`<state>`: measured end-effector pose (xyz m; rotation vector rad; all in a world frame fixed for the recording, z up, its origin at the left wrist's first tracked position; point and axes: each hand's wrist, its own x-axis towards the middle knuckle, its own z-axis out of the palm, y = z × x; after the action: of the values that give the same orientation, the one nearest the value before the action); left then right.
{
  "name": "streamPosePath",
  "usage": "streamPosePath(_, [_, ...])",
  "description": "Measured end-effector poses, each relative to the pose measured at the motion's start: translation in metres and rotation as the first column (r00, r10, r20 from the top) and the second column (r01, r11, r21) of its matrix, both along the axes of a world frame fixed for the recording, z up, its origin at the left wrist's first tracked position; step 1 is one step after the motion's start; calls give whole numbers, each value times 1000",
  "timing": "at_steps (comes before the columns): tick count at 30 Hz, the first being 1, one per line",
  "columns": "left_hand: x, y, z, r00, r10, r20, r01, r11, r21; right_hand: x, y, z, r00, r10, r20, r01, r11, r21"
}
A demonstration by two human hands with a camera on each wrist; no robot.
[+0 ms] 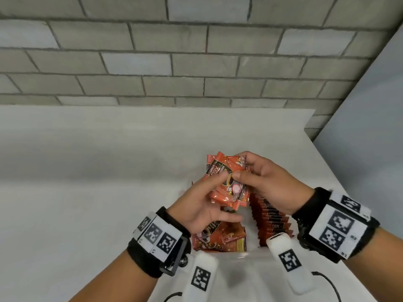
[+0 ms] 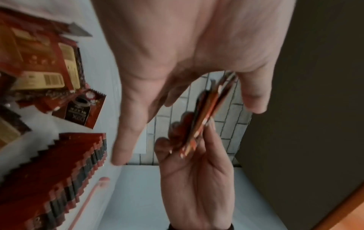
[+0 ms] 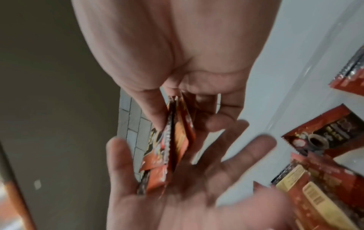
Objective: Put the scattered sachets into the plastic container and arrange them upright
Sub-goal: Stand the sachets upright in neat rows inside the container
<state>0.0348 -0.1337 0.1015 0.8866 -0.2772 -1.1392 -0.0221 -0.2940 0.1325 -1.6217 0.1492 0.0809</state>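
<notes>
A bundle of red sachets [image 1: 226,182] hangs above the clear plastic container [image 1: 239,255]. My right hand [image 1: 259,177] pinches the bundle between thumb and fingers. My left hand [image 1: 205,199] lies open under and against it, thumb resting on the front sachet. In the left wrist view the bundle [image 2: 208,112] shows edge-on in the right hand [image 2: 197,179], between the left hand's [image 2: 187,62] straight thumb and fingers. In the right wrist view the left hand [image 3: 177,194] spreads below the bundle [image 3: 173,147]. Inside the container a row of upright sachets [image 1: 270,216] stands at the right, and loose sachets [image 1: 220,238] lie flat at the left.
The container sits on a white table [image 1: 109,182] near its right edge. A grey brick wall [image 1: 174,62] runs behind the table. A black cable [image 1: 327,282] trails over the near part of the table.
</notes>
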Motion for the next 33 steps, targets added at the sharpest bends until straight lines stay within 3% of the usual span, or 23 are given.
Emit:
streamPosePath(3, [-3,-9,-3,994,25,-111,-30,999,-44,-3,3,2,999,-10,-42,2,984,-179])
streamPosePath(4, [-3,-11,-4,991,21,-134,-29,998,-57,-4,1,2,999,-10,-50,-7,946,-324])
streamPosePath(6, [-4,-14,-10,991,18,-136,-25,998,-52,-7,-7,2,1000,-12,-27,-7,779,-627])
streamPosePath(7, [-5,-15,-12,993,22,-118,-26,999,-31,-9,-11,3,1000,-22,0,17,750,-661])
streamPosePath(11, [-4,-19,-15,998,58,-38,-57,998,19,-12,-18,4,999,-12,52,39,823,-566])
streamPosePath(14, [-2,-20,-16,994,83,-69,-83,997,-6,-13,-22,-1,998,6,56,22,876,-482])
streamPosePath(19, [2,-21,-20,983,147,-112,-144,989,31,-18,-30,-8,998,-39,54,60,887,-457])
streamPosePath(24, [2,-22,-26,974,227,9,-227,969,103,-20,-35,-13,978,-199,63,208,912,-353])
streamPosePath(29, [-3,-26,-27,959,206,195,-235,962,138,-19,-27,-16,987,-159,-26,140,925,-352])
streamPosePath(33, [-1,-29,-28,961,233,152,-254,958,137,-20,-27,-16,984,-168,-55,146,949,-280])
